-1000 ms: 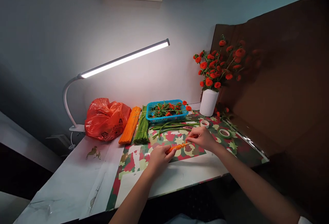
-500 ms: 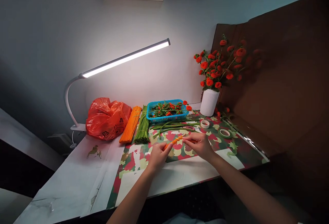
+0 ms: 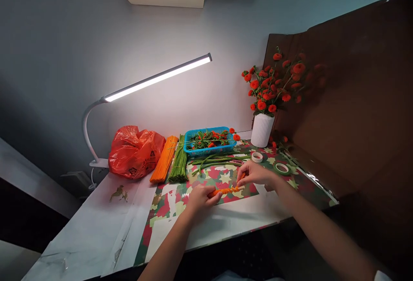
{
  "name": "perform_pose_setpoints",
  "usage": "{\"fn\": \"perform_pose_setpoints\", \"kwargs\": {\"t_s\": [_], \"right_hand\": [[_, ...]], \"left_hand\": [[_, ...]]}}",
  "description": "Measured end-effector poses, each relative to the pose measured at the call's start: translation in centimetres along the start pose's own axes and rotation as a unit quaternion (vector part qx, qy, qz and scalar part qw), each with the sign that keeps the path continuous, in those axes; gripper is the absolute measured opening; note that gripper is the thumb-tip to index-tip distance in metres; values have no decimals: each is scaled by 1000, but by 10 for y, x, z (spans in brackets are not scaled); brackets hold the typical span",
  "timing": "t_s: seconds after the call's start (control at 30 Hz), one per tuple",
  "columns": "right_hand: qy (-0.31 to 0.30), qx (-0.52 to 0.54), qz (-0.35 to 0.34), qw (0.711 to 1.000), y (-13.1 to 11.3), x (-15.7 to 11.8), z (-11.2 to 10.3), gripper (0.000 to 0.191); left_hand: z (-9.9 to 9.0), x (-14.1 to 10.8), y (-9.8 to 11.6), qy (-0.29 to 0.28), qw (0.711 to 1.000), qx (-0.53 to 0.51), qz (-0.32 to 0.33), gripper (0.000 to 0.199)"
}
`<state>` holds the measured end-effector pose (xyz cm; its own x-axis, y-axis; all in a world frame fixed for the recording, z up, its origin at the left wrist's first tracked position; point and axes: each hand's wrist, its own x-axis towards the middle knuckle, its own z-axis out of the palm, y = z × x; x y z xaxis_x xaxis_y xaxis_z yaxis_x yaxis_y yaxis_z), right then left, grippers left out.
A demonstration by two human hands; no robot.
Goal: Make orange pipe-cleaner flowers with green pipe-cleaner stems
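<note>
- Locates the orange coil [image 3: 230, 190] between the two hands, above the patterned sheet [image 3: 226, 178] and close to its near edge.
- Runs crosswise along its long axis, nearly level, with the right end slightly higher than the left.
- Shows twisted turns along the exposed part and a pale tip at the right end; too small to identify with certainty.
- Meets the left hand [image 3: 200, 198] directly: coil to the right of those fingers, left end closed in between thumb and fingers.
- Lies below and to the left of the right hand [image 3: 253, 173] in the head view, with the right end very near those fingertips.
- Places the left hand nearer, in actual contact; cannot confirm any touch between right fingertips and coil.
- Records right fingers pinched together on an orange strand [image 3: 243, 177], just above the coil's right end and at a steep angle to the long axis.
- Finds, beyond the hands, loose green stems [image 3: 214, 159], with a white tape roll [image 3: 257, 157] and a green tape roll [image 3: 282, 168] near the right forearm.
- Notes, farther back, a blue basket [image 3: 209, 149], and to its left a green bundle [image 3: 178, 162] beside an orange bundle [image 3: 164, 160].
</note>
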<state>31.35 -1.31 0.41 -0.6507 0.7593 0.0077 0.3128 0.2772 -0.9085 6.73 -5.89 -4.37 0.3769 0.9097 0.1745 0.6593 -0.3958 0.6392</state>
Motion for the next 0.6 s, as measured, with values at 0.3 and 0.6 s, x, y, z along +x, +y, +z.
{"fn": "perform_pose_setpoints", "kwargs": {"t_s": [0.3, 0.6], "right_hand": [[260, -372, -97, 886, -21, -3, 34, 14], [469, -172, -179, 847, -4, 10, 77, 15]], "left_hand": [[6, 0, 1, 91, 992, 47, -68, 47], [13, 4, -11, 137, 977, -138, -83, 53]]}}
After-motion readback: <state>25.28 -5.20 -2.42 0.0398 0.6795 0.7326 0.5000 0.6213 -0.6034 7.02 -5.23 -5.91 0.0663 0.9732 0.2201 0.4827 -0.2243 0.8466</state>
